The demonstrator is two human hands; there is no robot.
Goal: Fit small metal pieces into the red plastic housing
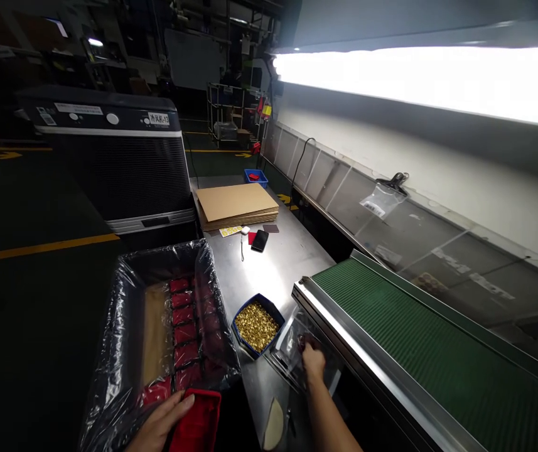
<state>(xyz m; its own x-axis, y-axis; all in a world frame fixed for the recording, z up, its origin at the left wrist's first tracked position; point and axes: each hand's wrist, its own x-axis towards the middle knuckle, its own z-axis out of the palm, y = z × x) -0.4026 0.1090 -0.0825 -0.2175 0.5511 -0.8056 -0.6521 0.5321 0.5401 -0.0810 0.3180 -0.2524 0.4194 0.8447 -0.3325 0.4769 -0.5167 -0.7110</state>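
Left hand: the left hand (162, 422) is laid at the bottom edge of the view, fingers spread flat over the edge of a red tray (196, 422), which is touched rather than clearly gripped
Red tray: it is seen at the near end of the lined box (130, 301), low in the view, tilted slightly toward the desk
Right hand: the right hand (313, 362) is closed on a clear plastic bag (292, 348), fingers curled narrowly around its upper edge
Clear plastic bag: it is held against the near edge of the conveyor frame, just beside the blue bin; a small dark item appears inside, too blurred to be told
Lined box: a large box is lined with clear film and partly filled with rows of red packs (184, 317), stacked along its right side; bare brown bottom is shown on its left
Blue bin: a blue bin (238, 323) filled with small gold-coloured parts (256, 325) is set on the desk between the lined box and the bag
Desk: a steel desk (273, 263) carries a cardboard stack (235, 204), a black phone (260, 240) and a small white item near it
Conveyor: a green belt (419, 339) is run along the right, well above the bag
Background: a dark machine (113, 160) is placed behind the box
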